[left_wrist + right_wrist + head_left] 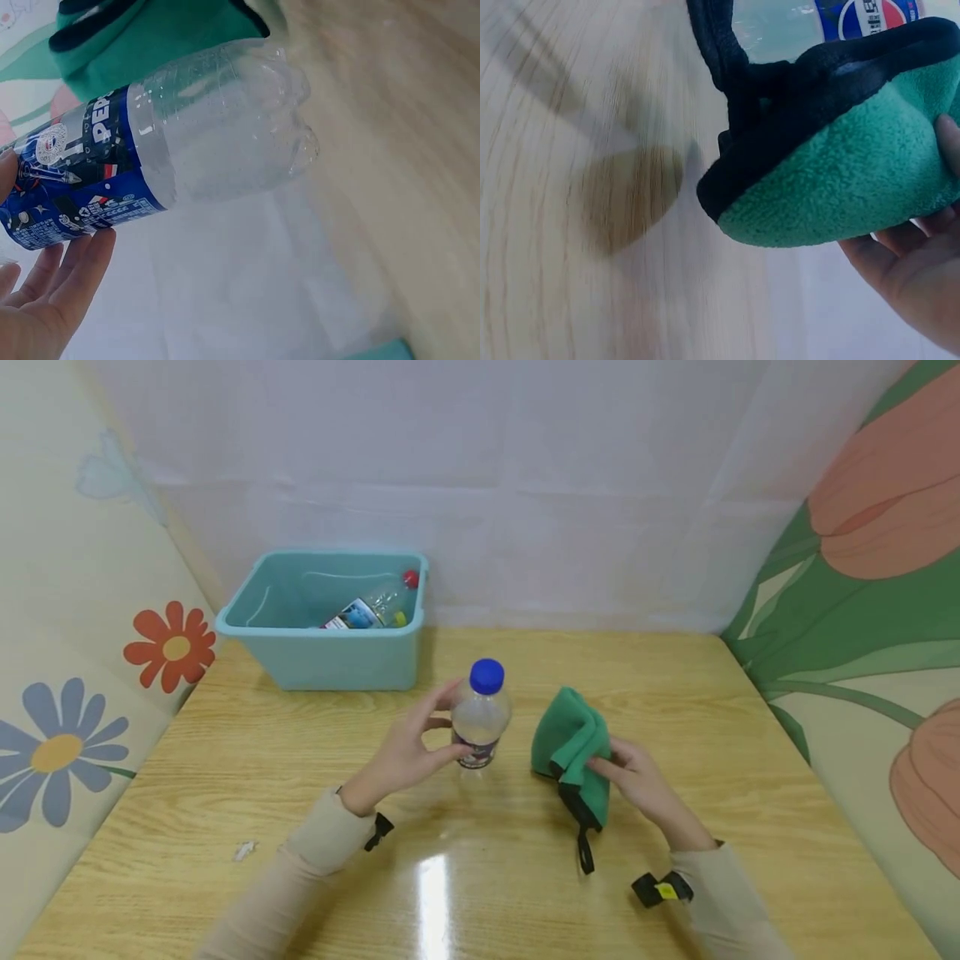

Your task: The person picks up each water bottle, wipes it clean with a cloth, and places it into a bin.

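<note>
In the head view a clear plastic Pepsi bottle (pixel 481 717) with a blue cap stands upright near the middle of the table. My left hand (pixel 408 747) holds it from the left, thumb on one side and fingers on the other. The left wrist view shows the blue Pepsi label (pixel 82 169) between them; the bottle looks empty. Whether its base touches the table I cannot tell. To the right, my right hand (pixel 637 779) grips a folded green cloth (pixel 562 739) with black edging and a hanging black loop. The cloth is apart from the bottle.
A light-blue plastic bin (pixel 345 658) stands at the back left of the wooden table (pixel 660 685). Inside it lies a clear bottle with a red cap (pixel 410 579), and a yellow cap (pixel 399 619) shows beside it. A small white scrap (pixel 244 850) lies at the front left.
</note>
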Motion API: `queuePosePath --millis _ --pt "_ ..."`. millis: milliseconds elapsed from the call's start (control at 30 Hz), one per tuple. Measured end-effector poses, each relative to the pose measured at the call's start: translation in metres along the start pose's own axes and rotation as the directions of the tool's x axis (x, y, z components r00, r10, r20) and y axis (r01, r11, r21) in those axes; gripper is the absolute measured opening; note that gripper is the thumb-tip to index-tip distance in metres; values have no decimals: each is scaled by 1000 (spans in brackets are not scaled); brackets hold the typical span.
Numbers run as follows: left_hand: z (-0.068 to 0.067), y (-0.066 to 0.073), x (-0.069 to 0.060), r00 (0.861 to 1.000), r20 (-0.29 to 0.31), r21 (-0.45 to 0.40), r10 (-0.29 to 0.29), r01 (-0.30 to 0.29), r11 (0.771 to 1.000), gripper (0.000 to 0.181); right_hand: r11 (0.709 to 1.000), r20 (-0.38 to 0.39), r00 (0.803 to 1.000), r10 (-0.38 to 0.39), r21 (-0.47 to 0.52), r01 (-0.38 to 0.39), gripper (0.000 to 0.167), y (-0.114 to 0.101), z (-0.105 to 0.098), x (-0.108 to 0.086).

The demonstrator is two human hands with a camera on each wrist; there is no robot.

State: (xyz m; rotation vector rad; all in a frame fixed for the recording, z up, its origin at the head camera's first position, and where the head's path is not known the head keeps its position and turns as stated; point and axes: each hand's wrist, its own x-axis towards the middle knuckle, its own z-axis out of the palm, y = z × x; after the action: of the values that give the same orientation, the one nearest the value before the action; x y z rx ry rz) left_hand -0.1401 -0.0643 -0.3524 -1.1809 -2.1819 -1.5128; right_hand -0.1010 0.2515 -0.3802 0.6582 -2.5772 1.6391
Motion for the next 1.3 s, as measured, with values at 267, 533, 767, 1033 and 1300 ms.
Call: queuePosePath --millis 267,533,767,1033,1300 --pt "-30 5 21 981 -107 62 163 -157 986 81 999 -31 999 33 3 -32 20 -5 -6 -5" --pt "-58 11 29 976 -144 125 163 -145 981 82 999 -28 999 17 32 -16 22 -3 -11 -9" --pt "-75 16 37 976 -167 147 141 -117 982 82 998 -36 998 60 9 -60 24 -3 -13 -11" --pt "-96 30 56 970 -223 180 101 -61 982 78 999 -43 998 51 12 -51 23 0 -13 -12" --pt "-120 39 69 944 -287 246 165 -94 965 77 998 -45 997 62 18 -61 26 3 -15 -12"
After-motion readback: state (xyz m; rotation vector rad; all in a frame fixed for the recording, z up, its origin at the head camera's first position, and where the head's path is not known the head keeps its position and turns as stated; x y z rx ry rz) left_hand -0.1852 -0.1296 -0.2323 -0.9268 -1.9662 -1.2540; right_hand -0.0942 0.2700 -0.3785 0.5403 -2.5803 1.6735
